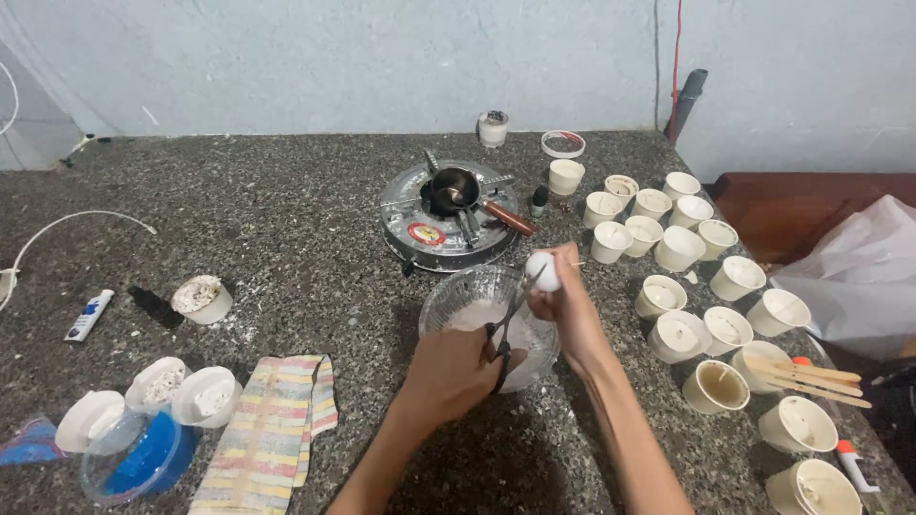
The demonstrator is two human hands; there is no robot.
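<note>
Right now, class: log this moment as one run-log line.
left hand: scissors | right hand: white ball | below: glass bowl | nearby: small stove, white cups

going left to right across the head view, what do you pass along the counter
white tube → small white cup of bits → striped cloth → left hand with scissors → right hand holding a white ball → wooden sticks

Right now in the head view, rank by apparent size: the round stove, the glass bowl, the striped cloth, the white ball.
1. Round stove and striped cloth: too alike, cloth lies nearer.
2. Glass bowl.
3. White ball.
</note>
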